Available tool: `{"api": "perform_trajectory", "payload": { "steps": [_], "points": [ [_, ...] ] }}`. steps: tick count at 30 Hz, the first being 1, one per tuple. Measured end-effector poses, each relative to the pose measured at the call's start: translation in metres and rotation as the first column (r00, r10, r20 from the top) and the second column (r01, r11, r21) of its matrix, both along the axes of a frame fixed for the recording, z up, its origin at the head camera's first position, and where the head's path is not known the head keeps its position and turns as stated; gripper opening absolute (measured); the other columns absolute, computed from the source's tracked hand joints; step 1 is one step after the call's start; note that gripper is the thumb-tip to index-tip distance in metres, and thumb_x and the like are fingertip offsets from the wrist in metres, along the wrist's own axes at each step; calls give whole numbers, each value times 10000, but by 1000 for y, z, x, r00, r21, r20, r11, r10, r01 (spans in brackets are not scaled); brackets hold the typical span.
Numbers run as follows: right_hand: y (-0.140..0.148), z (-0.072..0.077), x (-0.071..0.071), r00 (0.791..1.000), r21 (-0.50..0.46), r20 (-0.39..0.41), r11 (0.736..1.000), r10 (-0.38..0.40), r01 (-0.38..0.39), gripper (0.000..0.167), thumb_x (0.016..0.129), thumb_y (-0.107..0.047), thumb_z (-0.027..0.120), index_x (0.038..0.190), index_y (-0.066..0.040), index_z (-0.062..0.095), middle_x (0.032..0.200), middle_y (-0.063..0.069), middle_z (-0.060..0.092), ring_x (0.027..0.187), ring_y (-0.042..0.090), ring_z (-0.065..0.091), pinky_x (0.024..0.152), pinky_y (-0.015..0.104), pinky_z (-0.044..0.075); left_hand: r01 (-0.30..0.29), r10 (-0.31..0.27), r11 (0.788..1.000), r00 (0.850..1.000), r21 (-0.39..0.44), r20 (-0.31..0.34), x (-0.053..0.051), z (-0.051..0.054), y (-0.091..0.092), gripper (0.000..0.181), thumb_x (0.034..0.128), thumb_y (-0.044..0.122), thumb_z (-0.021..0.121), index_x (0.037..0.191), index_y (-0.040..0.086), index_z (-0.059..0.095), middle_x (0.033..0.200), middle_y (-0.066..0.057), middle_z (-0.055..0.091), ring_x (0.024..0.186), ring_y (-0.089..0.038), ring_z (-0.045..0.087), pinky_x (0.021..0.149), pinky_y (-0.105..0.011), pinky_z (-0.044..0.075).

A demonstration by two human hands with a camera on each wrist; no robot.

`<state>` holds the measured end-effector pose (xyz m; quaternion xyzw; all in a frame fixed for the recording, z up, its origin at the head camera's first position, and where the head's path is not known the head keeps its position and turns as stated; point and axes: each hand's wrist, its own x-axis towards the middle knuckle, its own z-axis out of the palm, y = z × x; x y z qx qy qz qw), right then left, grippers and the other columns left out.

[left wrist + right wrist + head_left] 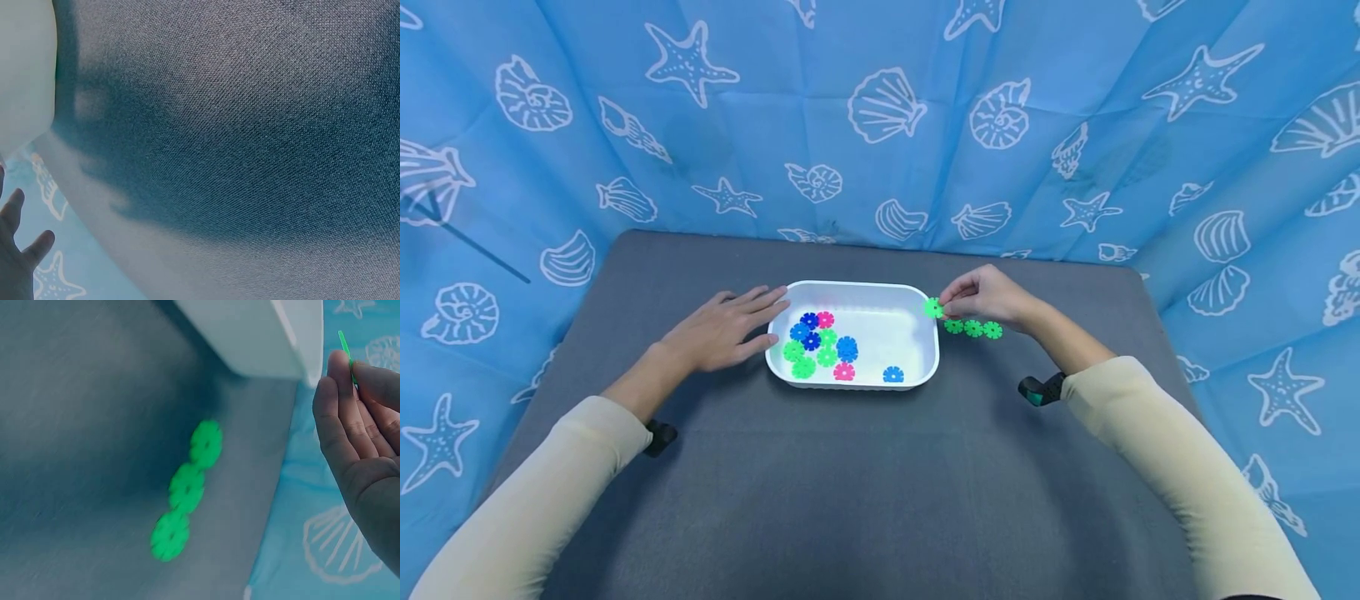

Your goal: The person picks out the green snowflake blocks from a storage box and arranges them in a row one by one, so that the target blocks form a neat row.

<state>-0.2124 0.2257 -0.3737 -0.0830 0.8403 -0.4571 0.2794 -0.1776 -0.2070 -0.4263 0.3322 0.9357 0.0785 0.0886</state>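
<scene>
A white plastic tray (887, 292) stands on the table with several notched flower-shaped discs in it, among them a blue disc (892, 374), a pink disc (844, 372) and a green disc (803, 367). My left hand (722, 332) rests at the tray's left rim, fingers spread. Over the right rim, my right hand (988, 297) pinches a green disc (934, 308) between thumb and fingertip; the right wrist view shows this held disc (345, 345) edge-on. Just beneath that hand, three green discs (187, 488) lie in a touching row on the table.
The grey table (865, 483) reaches back to a blue curtain (820, 108) printed with white shells and starfish. A dark wrist device (1041, 389) sits at the right sleeve, another device (659, 437) at the left.
</scene>
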Motion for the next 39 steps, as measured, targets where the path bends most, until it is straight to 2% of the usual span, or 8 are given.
{"api": "perform_trajectory", "payload": {
  "steps": [3, 7, 11, 22, 30, 35, 39],
  "points": [
    [17, -4, 4, 1000, -2, -17, 1000, -22, 22, 224, 962, -71, 647, 1119, 86, 675, 1013, 201, 730, 911, 238, 724, 878, 477, 554, 1, -1, 1000, 1000, -1, -1, 0, 0, 0, 689, 1012, 479, 506, 1586, 174, 278, 1656, -32, 192, 1497, -347, 210, 1117, -669, 226],
    [38, -9, 9, 998, -2, -29, 998, -59, 59, 243, 960, -60, 644, 1131, 113, 653, 1026, 225, 723, 953, 286, 718, 922, 519, 522, 0, 0, 1000, 1000, -5, -6, 0, 0, 1, 689, 1011, 482, 507, 1584, 172, 283, 1655, -33, 194, 1496, -348, 215, 1114, -667, 235],
    [60, -15, 14, 994, 27, -37, 994, -106, 107, 254, 966, -67, 640, 1142, 115, 644, 1035, 201, 722, 999, 330, 702, 938, 511, 514, 2, -2, 1000, 1000, -6, -8, 0, 0, 1, 687, 1013, 482, 502, 1584, 170, 283, 1656, -32, 191, 1495, -349, 215, 1114, -665, 238],
    [105, -38, 24, 984, 59, -30, 983, -173, 175, 255, 977, -33, 604, 1158, 147, 606, 1020, 221, 706, 953, 275, 708, 889, 444, 551, 5, -5, 1000, 1000, -4, -13, 1, 2, 1, 684, 1013, 477, 504, 1583, 167, 288, 1652, -37, 201, 1491, -355, 227, 1115, -663, 237],
    [120, -49, 27, 985, 113, -61, 979, -163, 169, 232, 976, -29, 600, 1139, 134, 620, 1011, 223, 698, 922, 242, 704, 832, 373, 575, 9, -9, 1000, 1000, -10, -18, 1, 2, 1, 684, 1013, 480, 502, 1582, 165, 290, 1652, -36, 202, 1492, -354, 225, 1113, -665, 238],
    [119, -55, 28, 984, 121, -98, 980, -145, 157, 214, 965, 3, 595, 1120, 150, 612, 976, 228, 694, 878, 217, 707, 787, 353, 584, 7, -7, 1000, 1000, -16, -18, 0, 2, 1, 685, 1014, 485, 497, 1584, 170, 285, 1653, -33, 199, 1496, -347, 214, 1114, -665, 236],
    [117, -58, 29, 984, 121, -112, 981, -140, 154, 241, 965, 23, 586, 1162, 163, 588, 983, 250, 687, 867, 216, 711, 766, 332, 584, 10, -10, 1000, 1000, -14, -18, 0, 1, 0, 684, 1014, 481, 500, 1584, 169, 285, 1654, -30, 196, 1501, -339, 203, 1117, -664, 230]
  ]
}}
